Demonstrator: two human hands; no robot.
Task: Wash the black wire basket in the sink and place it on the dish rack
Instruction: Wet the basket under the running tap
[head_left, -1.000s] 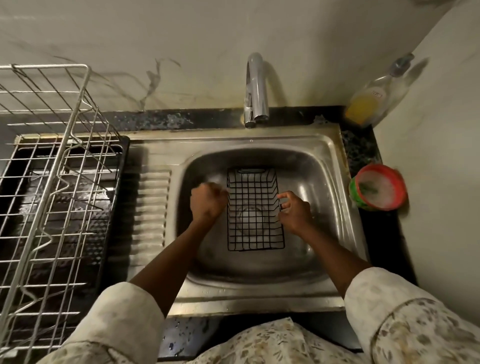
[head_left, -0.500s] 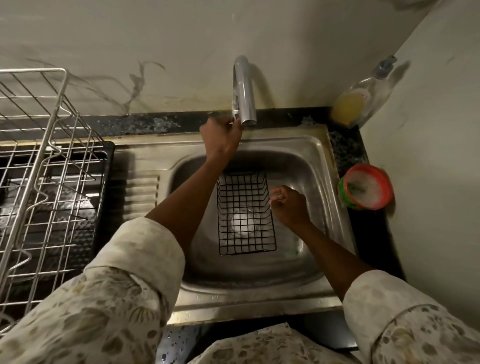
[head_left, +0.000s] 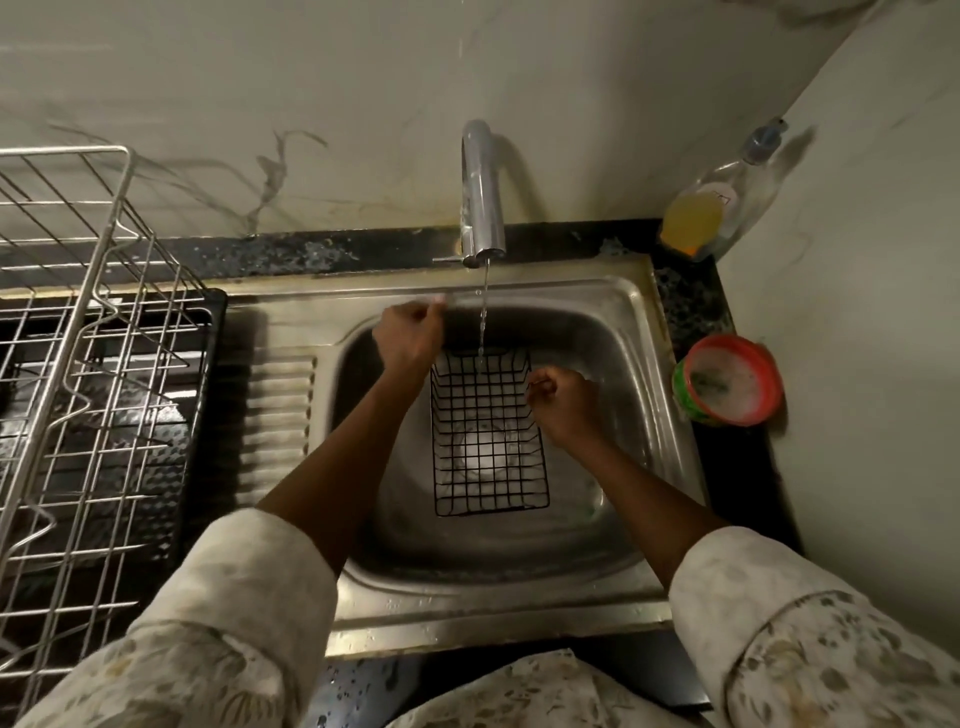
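Note:
The black wire basket (head_left: 488, 415) lies in the steel sink (head_left: 519, 613), over the drain. A thin stream of water (head_left: 484, 312) falls from the chrome tap (head_left: 483, 208) onto the basket's far end. My right hand (head_left: 563, 400) pinches the basket's right rim. Over the basket's far left corner is my left hand (head_left: 410, 335), blurred, fingers curled, with nothing seen in it. The wire dish rack (head_left: 93, 364) stands on a black tray at the left of the sink.
A bottle of yellow dish soap (head_left: 711, 213) leans in the back right corner. A red-and-green bowl of foam (head_left: 727, 387) sits on the counter right of the sink. The ribbed drainboard (head_left: 280, 405) lies between sink and rack.
My left hand went up to the tap's lever and has come back down beside the basket. Water now runs from the tap. My right hand stayed on the basket's right rim.

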